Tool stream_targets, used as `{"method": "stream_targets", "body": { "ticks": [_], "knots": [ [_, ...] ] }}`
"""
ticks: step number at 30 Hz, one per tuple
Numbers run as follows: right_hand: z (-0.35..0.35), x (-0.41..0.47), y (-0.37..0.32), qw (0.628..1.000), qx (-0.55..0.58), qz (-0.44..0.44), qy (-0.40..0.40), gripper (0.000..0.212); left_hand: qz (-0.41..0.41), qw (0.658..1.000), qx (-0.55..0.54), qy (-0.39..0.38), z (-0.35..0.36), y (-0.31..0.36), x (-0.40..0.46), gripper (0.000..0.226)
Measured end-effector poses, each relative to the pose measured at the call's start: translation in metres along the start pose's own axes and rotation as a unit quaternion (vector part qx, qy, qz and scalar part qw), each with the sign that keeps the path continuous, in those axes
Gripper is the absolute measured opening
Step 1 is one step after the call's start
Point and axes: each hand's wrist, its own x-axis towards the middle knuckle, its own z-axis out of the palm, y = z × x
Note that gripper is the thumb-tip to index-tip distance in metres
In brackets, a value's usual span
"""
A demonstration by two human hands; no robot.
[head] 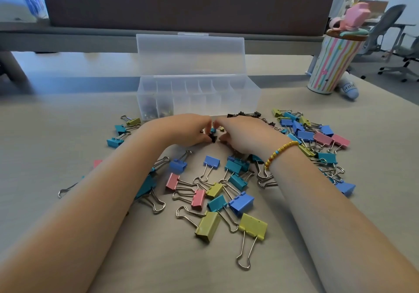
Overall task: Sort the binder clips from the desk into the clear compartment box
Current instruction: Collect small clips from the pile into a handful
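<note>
Many coloured binder clips lie spread over the desk: a large yellow clip at the front, blue, teal and pink ones around it, and a heap at the right. The clear compartment box stands open behind them, with small clips in its two leftmost compartments. Just in front of the box, my left hand pinches small clips, a black one showing at its fingertips. My right hand meets it fingertip to fingertip, its fingers curled over tiny clips; what it holds is hidden.
A striped cup with a pink figure on its lid stands at the far right, with a small white object lying beside it. A dark partition runs behind the desk. Small black clips lie by the box's right front corner.
</note>
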Motion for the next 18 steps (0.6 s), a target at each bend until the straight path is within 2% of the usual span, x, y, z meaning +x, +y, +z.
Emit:
{"method": "stream_targets", "body": {
  "ticks": [8,14,18],
  "knots": [
    [0.003,0.003,0.002,1.000,-0.015,0.024,0.007,0.026,-0.021,1.000,0.007,0.005,-0.001,-0.006,0.002,0.034],
    [0.003,0.003,-0.004,1.000,0.022,-0.008,0.016,0.039,-0.021,1.000,-0.014,-0.005,-0.002,-0.013,0.003,0.030],
    [0.005,0.005,-0.009,1.000,-0.011,-0.009,0.019,0.028,-0.031,0.999,-0.016,-0.008,-0.004,-0.019,0.003,0.028]
  ]
}}
